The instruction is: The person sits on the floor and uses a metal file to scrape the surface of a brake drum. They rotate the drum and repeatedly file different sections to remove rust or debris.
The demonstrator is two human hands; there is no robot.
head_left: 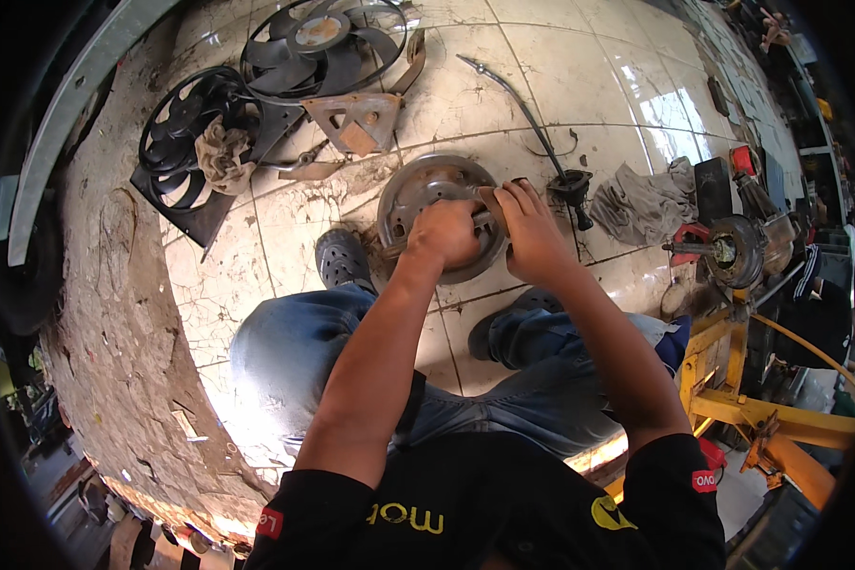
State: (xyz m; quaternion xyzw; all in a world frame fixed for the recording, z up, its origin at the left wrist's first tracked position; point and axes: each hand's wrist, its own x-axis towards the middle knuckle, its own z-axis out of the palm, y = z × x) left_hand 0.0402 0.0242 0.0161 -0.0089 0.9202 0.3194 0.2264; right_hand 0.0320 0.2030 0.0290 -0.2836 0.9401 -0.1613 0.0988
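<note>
A round, dull metal plate [425,179] with holes, like a brake backing plate, lies on the tiles between my feet. My left hand [446,234] is closed over it, gripping a short metal piece [483,219] whose end shows beside the thumb. My right hand [534,228] is bent over the plate's right side. Its fingers are pressed together against a brownish curved piece [492,207], which almost meets the left hand. How the two held parts sit on the plate is hidden by my hands.
Black fans [318,57] and a rusty bracket [356,119] lie ahead on the left. A lever with a long cable [570,190] and a grey rag [641,204] lie to the right. Beyond are a hub assembly [737,252] and a yellow metal frame [731,399].
</note>
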